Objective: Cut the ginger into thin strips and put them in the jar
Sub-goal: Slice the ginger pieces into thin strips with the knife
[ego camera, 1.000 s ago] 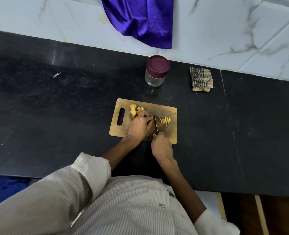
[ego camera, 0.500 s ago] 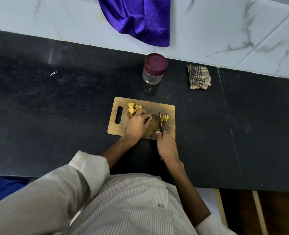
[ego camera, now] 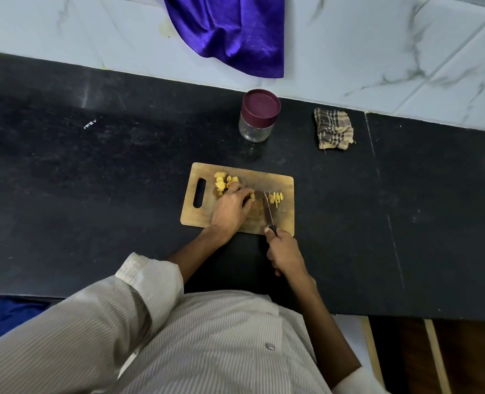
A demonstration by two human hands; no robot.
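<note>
jar [ego camera: 257,117] behind board [ego camera: 286,183], cloth [ego camera: 333,128] right

Pale shirt [ego camera: 212,345], fine vertical pinstripes, small round metal button at front. Both sleeves rolled: left cuff [ego camera: 150,277] folded near elbow, right cuff at lower right of frame. Forearms bare.

board [ego camera: 275,182] wood matt | jar [ego camera: 255,131] clear glass | counter [ego camera: 93,180] dark stone

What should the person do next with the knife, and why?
Probably bring the knife down for another thin slice. The left hand pins a ginger piece beside the blade, only a few strips are cut, more chunks wait, and the jar is lidded.
</note>
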